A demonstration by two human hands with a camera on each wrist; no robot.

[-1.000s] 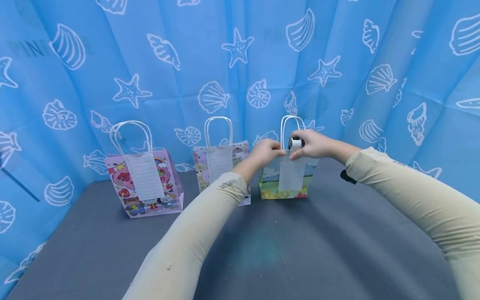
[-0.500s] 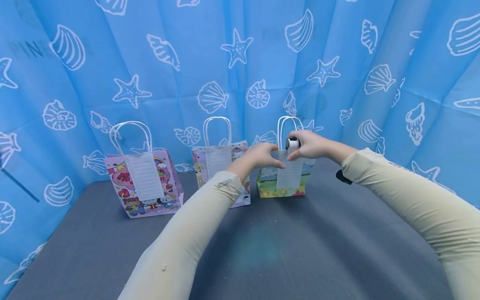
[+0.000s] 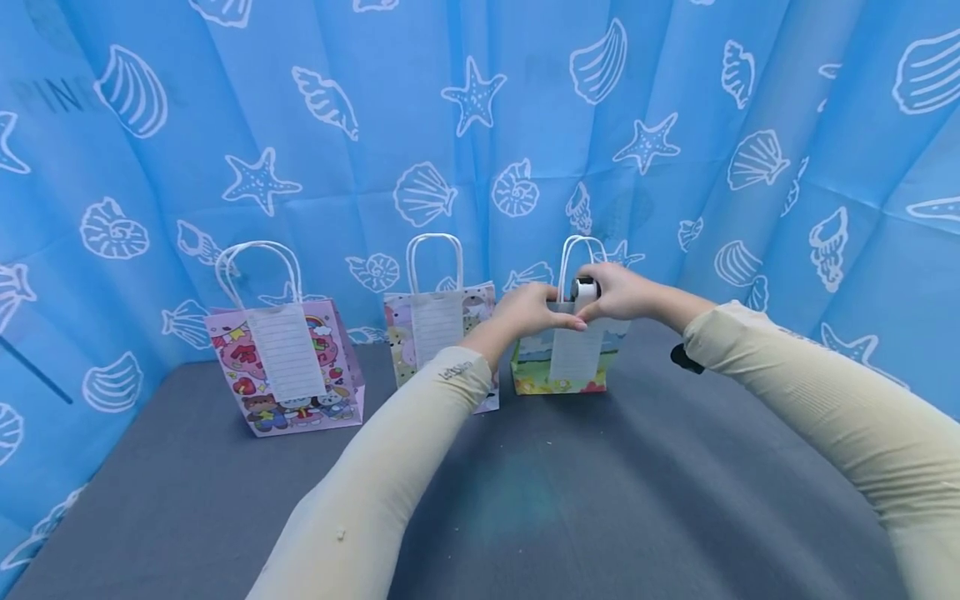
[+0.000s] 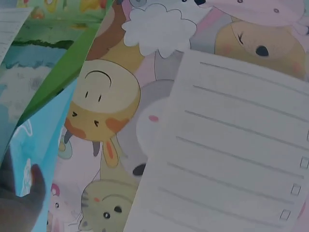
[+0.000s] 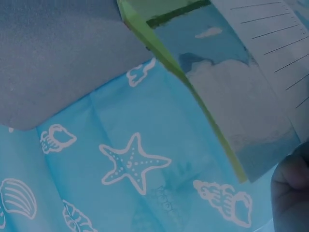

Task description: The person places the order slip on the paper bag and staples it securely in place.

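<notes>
In the head view, a green paper gift bag (image 3: 528,377) with a meadow print and white handles stands at the right, a lined paper sheet (image 3: 573,358) on its front. My left hand (image 3: 525,312) grips the bag's top edge and the sheet, thumb across the front. From the right, my right hand (image 3: 626,292) holds a small white-and-black object (image 3: 585,291) at the same edge; its exact kind is unclear. In the right wrist view, part of my right hand (image 5: 292,188) is beside the bag's upper edge. The left fingertips are mostly hidden.
A pink gift bag (image 3: 341,358) stands at the left and an animal-print gift bag (image 3: 401,333) in the middle, each with a lined sheet on its front. They stand on a grey cloth surface (image 3: 187,500). A blue seashell curtain (image 3: 465,100) hangs close behind.
My left thumb has shifted down and right across the front of the sheet, toward my right thumb. The green bag and the right hand's object have moved slightly left.
</notes>
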